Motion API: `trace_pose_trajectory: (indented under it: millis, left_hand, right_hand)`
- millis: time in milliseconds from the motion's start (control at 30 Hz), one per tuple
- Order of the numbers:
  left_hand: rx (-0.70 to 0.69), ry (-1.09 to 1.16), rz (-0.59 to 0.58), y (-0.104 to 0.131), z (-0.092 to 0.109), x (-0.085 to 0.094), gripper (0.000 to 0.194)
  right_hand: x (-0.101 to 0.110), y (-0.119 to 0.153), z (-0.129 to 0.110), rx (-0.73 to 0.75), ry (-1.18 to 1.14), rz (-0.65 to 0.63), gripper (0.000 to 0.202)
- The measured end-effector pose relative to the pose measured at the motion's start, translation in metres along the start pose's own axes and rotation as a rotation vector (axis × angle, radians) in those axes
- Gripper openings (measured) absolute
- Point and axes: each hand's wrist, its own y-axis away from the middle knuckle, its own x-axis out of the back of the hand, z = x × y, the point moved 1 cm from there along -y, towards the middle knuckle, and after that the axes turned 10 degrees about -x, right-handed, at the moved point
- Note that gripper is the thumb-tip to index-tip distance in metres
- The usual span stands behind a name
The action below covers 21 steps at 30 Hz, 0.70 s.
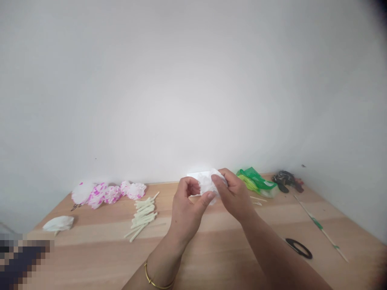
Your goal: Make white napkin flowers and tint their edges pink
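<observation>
A crumpled piece of thin white paper (208, 182) is held up between my two hands, above the back of the wooden table. My left hand (190, 203), with a gold bangle at the wrist, has its fingers curled and its thumb against the paper's lower edge. From the right, my right hand (231, 191) pinches the paper between thumb and fingers. Behind the paper a flat white item (193, 175) lies partly hidden at the wall.
Pink-and-white paper flowers (111, 194), a white paper bundle (58, 223) and pale sticks (144, 214) lie left. To the right are green plastic packaging (256, 181), dark crumpled items (286, 180), a green-banded stick (320, 227) and a black-handled tool (299, 247).
</observation>
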Motion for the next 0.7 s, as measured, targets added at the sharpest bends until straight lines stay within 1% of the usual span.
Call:
trace_pose_trajectory:
  millis: [33,100,200,267,367,433,467,533,600,633,700]
  left_hand:
    - [0.026,0.048,0.013,0.000,-0.001,-0.001,0.035]
    - [0.075,0.149,0.004,0.000,-0.005,-0.004,0.031]
    - [0.098,0.298,0.011,-0.001,-0.010,-0.007,0.027]
    - [0.121,0.412,0.046,-0.002,-0.013,-0.009,0.026]
    - [0.270,0.608,0.077,-0.003,-0.015,-0.014,0.028]
    - [0.344,0.662,0.076,-0.003,-0.015,-0.017,0.032]
    - [0.337,0.650,0.071,-0.002,-0.015,-0.019,0.033]
    - [0.245,0.548,0.049,0.000,-0.012,-0.021,0.039]
    - [0.139,0.351,0.016,0.004,-0.010,-0.022,0.049]
    - [0.096,0.237,-0.004,0.005,-0.010,-0.021,0.051]
    - [0.002,0.017,-0.038,0.006,-0.011,-0.018,0.044]
  right_hand:
    - [-0.001,0.002,-0.001,0.036,0.039,-0.020,0.024]
    - [-0.003,0.004,-0.002,0.084,0.094,-0.060,0.023]
    - [-0.006,0.006,-0.001,0.092,0.103,-0.061,0.023]
    - [-0.008,0.005,0.000,0.060,0.052,-0.038,0.025]
    - [-0.010,0.002,0.003,-0.047,-0.048,-0.022,0.030]
    - [-0.010,0.000,0.005,-0.133,-0.099,-0.021,0.033]
    - [-0.010,0.000,0.005,-0.162,-0.115,-0.015,0.034]
    - [-0.008,-0.002,0.005,-0.181,-0.131,0.004,0.034]
    - [-0.006,-0.003,0.003,-0.170,-0.131,0.032,0.034]
    - [-0.005,-0.003,0.002,-0.164,-0.130,0.041,0.034]
    - [-0.003,-0.004,0.002,-0.154,-0.133,0.046,0.034]
